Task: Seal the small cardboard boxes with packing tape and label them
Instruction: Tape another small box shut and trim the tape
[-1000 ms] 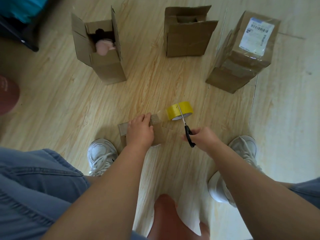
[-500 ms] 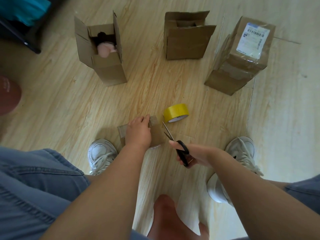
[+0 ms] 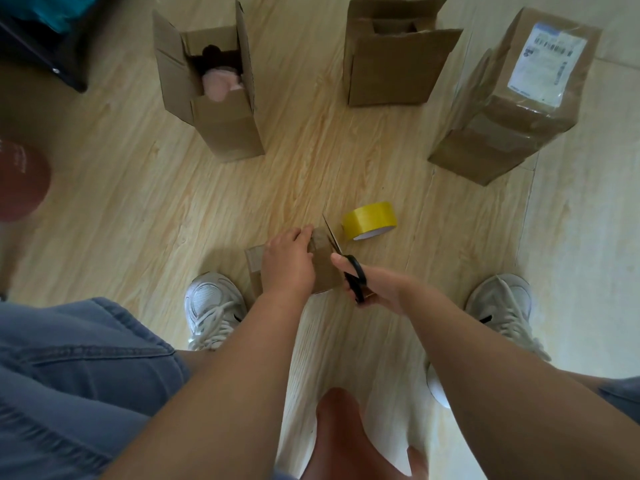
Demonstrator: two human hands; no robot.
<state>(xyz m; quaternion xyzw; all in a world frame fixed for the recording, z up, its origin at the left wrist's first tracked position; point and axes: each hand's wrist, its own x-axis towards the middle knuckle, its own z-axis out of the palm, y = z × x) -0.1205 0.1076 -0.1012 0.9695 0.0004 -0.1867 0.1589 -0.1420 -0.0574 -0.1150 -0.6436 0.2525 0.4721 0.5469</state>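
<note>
Head view. We find the small box [image 3: 327, 271] lying on the wooden floor [image 3: 138, 209] between two white sneakers [image 3: 213, 303]. The left hand [image 3: 285, 265] rests on top of it, its fingers [image 3: 296, 235] laid out to the far edge, pressing and not clenched. The right hand [image 3: 379, 285] grasps the scissors [image 3: 355, 275] by the black handles. The blades point away along the box's right edge. The yellow tape roll [image 3: 369, 220] lies just beside the blade tips. Farther off stand a left open box [image 3: 221, 129] holding something pink, a middle open box [image 3: 391, 67], and a sealed box [image 3: 498, 133] bearing a label [image 3: 543, 60].
</note>
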